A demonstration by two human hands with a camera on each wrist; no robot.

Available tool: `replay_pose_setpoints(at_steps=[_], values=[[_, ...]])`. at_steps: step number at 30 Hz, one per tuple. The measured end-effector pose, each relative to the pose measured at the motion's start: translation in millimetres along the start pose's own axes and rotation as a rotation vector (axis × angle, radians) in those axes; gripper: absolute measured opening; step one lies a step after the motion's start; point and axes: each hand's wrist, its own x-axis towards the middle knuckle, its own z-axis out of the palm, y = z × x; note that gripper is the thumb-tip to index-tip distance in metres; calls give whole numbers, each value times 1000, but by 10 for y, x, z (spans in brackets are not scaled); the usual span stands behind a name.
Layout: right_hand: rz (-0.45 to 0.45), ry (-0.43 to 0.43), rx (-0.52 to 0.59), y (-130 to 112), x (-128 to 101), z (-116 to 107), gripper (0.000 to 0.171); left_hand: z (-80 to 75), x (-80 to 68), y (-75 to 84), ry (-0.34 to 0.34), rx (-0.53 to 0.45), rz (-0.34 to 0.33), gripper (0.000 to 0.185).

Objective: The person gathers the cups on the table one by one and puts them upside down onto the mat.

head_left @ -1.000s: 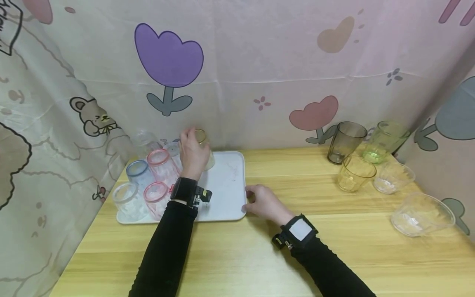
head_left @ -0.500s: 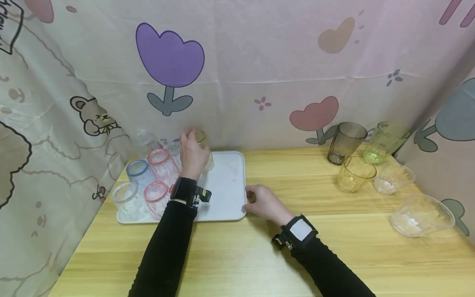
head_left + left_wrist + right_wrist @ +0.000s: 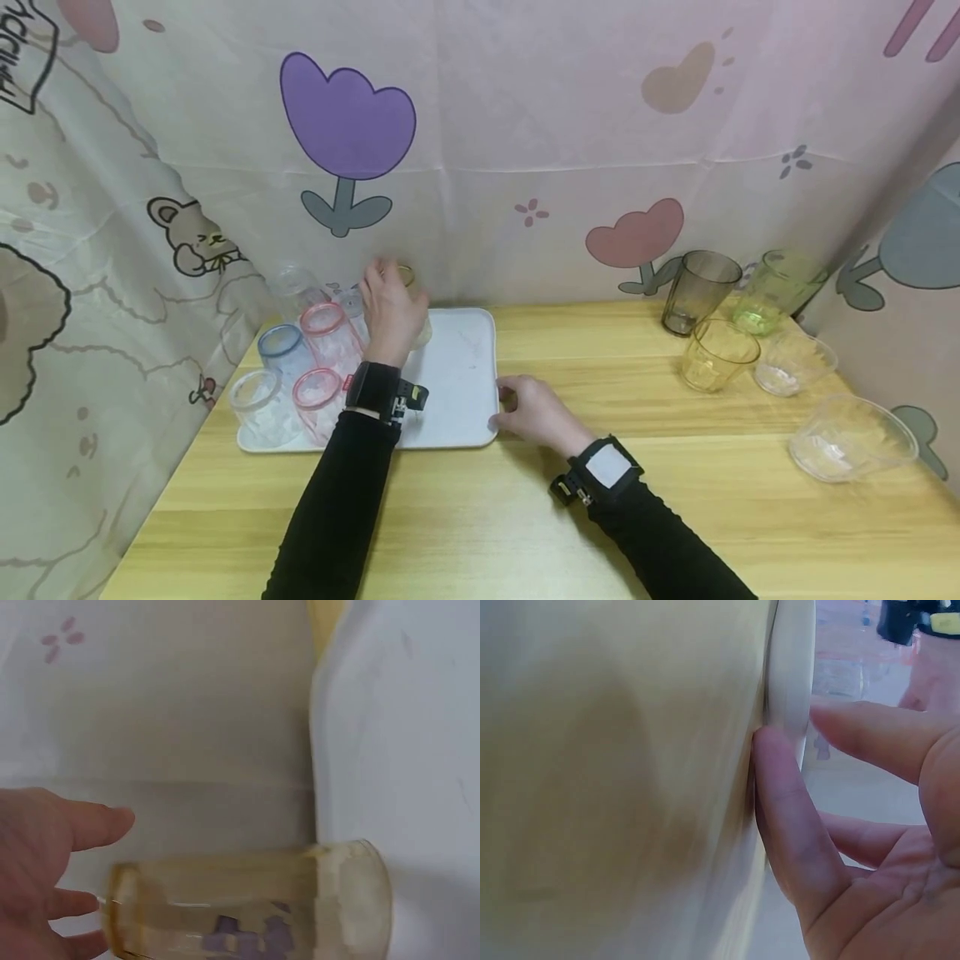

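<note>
Patterned curtain [image 3: 487, 100] behind wood table [image 3: 465, 525]; L hand [image 3: 393, 317], fingers loosely straight, by amber glass [image 3: 247, 904] standing on white tray [image 3: 457, 383], nr back edge. R hand [image 3: 540, 414] pinches tray's R rim, prob. to steady it. L wrist view shows gap betw. top digit & glass, hidden in head view

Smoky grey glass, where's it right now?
In the head view, the smoky grey glass stands at the right rear of the table, near the curtain, just behind a yellow glass.
</note>
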Motion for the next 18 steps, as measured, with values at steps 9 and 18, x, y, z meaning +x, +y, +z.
replay_pose_setpoints(at_steps=[9,18], values=[[-17,27,124,69,3,-110,67,-43,-315,223,65,-37,182,63],[-99,273,101,84,-27,-465,56,98,-705,279,-65,14,255,58]])
